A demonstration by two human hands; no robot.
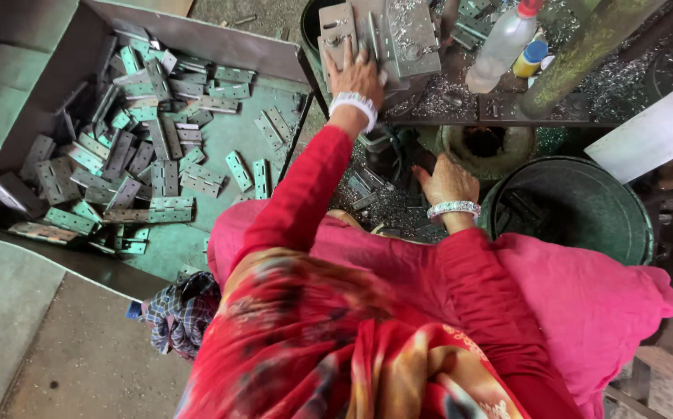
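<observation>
Up on the counter (507,116), left hand (356,74) lies flat, fingers spread over a metal plate (338,31). Lower down, right hand (449,180) reaches among metal scraps (383,203); its fingers' grip cannot be told. Hinges (150,155) heaped in tray (197,39), far left. Green bucket (577,206), right.

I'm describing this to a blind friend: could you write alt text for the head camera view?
Seen from above, a person in red sleeves rests the left hand on a metal block on a workbench, while the right hand reaches low among metal scraps. A tray of metal hinges lies to the left.
</observation>
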